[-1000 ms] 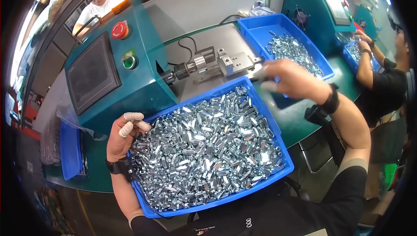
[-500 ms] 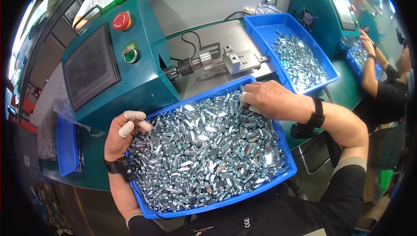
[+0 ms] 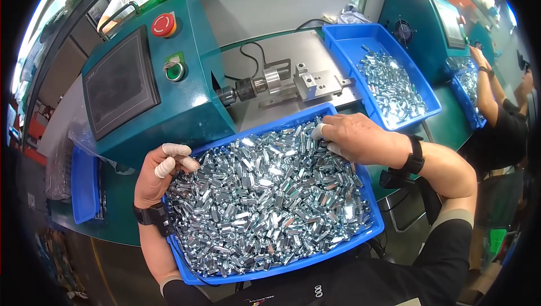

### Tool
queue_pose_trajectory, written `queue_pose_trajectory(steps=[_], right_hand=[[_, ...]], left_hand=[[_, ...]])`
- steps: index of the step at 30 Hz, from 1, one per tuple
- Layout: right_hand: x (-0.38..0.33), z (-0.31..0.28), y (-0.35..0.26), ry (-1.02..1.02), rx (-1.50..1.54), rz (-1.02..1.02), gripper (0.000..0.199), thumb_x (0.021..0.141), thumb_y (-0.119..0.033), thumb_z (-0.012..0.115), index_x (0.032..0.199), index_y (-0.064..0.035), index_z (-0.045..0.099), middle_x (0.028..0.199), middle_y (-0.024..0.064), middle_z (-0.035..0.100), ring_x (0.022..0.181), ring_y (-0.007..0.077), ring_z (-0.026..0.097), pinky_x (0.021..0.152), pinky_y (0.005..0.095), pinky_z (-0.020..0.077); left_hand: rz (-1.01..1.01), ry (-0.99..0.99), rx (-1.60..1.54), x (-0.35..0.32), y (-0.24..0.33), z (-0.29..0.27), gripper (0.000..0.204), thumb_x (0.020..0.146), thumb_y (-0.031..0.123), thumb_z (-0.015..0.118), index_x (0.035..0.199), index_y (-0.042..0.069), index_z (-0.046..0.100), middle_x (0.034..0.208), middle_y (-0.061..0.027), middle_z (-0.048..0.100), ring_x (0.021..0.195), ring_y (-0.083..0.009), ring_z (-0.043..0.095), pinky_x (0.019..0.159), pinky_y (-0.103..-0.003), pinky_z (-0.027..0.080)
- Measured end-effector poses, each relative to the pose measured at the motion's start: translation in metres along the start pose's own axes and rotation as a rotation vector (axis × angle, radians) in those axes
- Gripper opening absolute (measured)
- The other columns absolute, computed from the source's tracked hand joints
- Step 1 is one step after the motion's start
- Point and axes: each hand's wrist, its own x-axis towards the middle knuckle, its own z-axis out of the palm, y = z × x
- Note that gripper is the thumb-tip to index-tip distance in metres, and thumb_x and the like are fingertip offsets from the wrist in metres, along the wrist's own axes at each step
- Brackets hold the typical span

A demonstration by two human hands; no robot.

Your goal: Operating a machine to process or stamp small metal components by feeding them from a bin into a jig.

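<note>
A large blue tray is filled with shiny hexagonal metal sleeves. Over its left rim, my left hand has its fingers curled together, with white covers on several fingertips; anything between them is hidden. At the far right corner, my right hand dips closed fingers, also with white covers, to the sleeves. What its fingertips pinch cannot be made out. Behind the tray is a teal machine with a drill-like chuck facing a metal clamping block.
A second blue tray with similar metal pieces stands at the far right. An emergency stop button and dark screen are on the machine. Co-workers sit behind the partition and at another teal machine on the right.
My right hand has shifted slightly nearer within the tray's far right corner. My left hand stays almost still. The lamp on the right-hand machine has turned from green to orange.
</note>
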Motion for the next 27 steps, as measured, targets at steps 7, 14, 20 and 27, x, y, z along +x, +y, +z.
queue_pose_trajectory(steps=[7, 14, 20, 27], right_hand=[[0.024, -0.032, 0.023, 0.399, 0.478, 0.099, 0.019, 0.087, -0.006, 0.071, 0.106, -0.0012, 0.07, 0.092, 0.0072, 0.07, 0.084, 0.0168, 0.067, 0.076, 0.0308, 0.0536], [0.064, -0.032, 0.062, 0.542, 0.831, 0.322, 0.02, 0.09, -0.011, 0.074, 0.105, 0.0016, 0.07, 0.088, 0.0056, 0.072, 0.082, 0.0085, 0.064, 0.074, 0.0261, 0.0528], [0.072, -0.032, 0.063, 0.476, 0.716, 0.334, 0.019, 0.089, -0.011, 0.074, 0.104, 0.0016, 0.07, 0.086, 0.0054, 0.071, 0.08, 0.0097, 0.065, 0.071, 0.0264, 0.0529], [0.073, -0.027, 0.066, 0.452, 0.54, 0.236, 0.022, 0.089, -0.01, 0.073, 0.109, 0.0, 0.071, 0.085, 0.0061, 0.07, 0.075, 0.0104, 0.063, 0.069, 0.0268, 0.0521]], left_hand=[[0.009, -0.001, -0.004, 0.002, 0.004, 0.004, 0.05, 0.092, 0.041, 0.069, 0.12, 0.0, 0.063, 0.098, -0.013, 0.072, 0.096, -0.023, 0.069, 0.087, -0.035, 0.053], [0.011, 0.016, -0.024, 0.001, -0.001, 0.002, 0.046, 0.094, 0.038, 0.068, 0.119, 0.0, 0.063, 0.093, -0.0121, 0.071, 0.093, -0.024, 0.068, 0.087, -0.038, 0.052], [0.006, 0.009, -0.007, 0.0, 0.0, 0.001, 0.05, 0.092, 0.041, 0.07, 0.118, -0.001, 0.065, 0.097, -0.0145, 0.073, 0.097, -0.0258, 0.07, 0.088, -0.039, 0.054], [0.008, 0.011, -0.024, 0.001, -0.002, -0.001, 0.049, 0.091, 0.04, 0.071, 0.118, -0.001, 0.065, 0.096, -0.0145, 0.073, 0.097, -0.0261, 0.07, 0.089, -0.039, 0.054]])
